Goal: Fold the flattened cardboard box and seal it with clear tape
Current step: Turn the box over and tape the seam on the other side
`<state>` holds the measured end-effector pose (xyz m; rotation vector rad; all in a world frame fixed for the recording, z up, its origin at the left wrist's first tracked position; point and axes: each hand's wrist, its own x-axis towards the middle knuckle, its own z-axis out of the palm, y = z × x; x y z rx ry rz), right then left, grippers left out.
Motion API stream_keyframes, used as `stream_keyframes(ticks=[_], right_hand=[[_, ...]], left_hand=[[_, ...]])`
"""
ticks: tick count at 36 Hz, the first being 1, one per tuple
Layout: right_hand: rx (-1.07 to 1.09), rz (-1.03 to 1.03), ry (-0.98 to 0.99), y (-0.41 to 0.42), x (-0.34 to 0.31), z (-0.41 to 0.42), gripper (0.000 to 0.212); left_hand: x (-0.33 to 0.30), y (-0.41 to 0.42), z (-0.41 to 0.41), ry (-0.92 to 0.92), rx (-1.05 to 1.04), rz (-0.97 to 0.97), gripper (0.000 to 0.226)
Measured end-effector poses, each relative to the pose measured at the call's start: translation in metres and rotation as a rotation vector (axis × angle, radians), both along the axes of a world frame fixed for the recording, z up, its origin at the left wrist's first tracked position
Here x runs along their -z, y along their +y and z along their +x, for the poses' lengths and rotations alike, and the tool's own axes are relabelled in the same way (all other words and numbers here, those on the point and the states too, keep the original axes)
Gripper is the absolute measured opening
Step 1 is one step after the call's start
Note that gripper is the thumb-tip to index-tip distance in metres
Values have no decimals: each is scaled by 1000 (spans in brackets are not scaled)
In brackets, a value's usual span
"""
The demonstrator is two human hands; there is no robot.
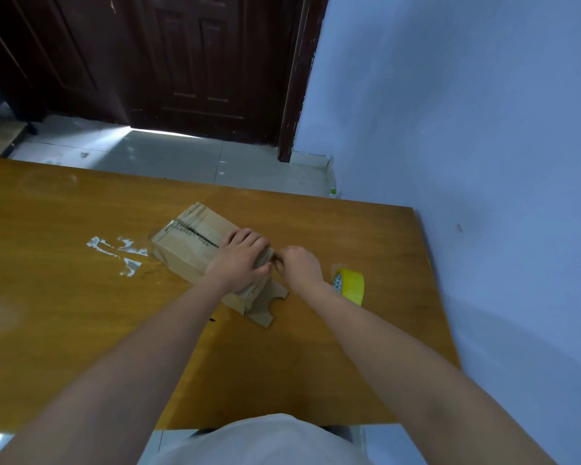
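A small brown cardboard box (pixel 185 243) lies on the wooden table (pixel 64 297), its top seam slightly gaping and partly covered with clear tape. A loose flap (pixel 267 305) sticks out at its near end. My left hand (pixel 240 260) lies on top of the box with fingers curled over its right edge. My right hand (pixel 299 265) is against that same edge, its fingers curled and pinching at the box side; what it pinches is hidden. A yellow tape roll (pixel 351 285) stands just right of my right wrist.
Scraps of clear tape (pixel 118 251) are stuck to the table left of the box. The table's right edge runs close to a blue wall (pixel 483 162). Beyond the far edge are a tiled floor and a dark wooden door (pixel 198 62).
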<state>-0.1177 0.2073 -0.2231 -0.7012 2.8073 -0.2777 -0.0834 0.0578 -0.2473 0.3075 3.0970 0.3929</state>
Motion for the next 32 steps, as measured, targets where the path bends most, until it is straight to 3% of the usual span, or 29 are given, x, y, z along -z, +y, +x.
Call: stream_keyframes(ticks=[10, 16, 21, 26, 29, 32], right_hand=[[136, -184, -366, -1, -14, 3, 26], [236, -282, -599, -2, -21, 8, 20], [303, -316, -680, -4, -30, 10, 12], [283, -239, -728, -3, -32, 17, 29], [281, -226, -710, -2, -23, 20, 49], [270, -253, -715, 0, -19, 25, 54]], left_hand=[[0, 1, -1, 2, -13, 8, 73], [0, 2, -2, -11, -11, 3, 48], [0, 2, -3, -8, -13, 22, 63], [2, 2, -3, 10, -5, 52, 46], [3, 2, -3, 12, -4, 38, 44], [3, 1, -3, 7, 2, 41, 43]])
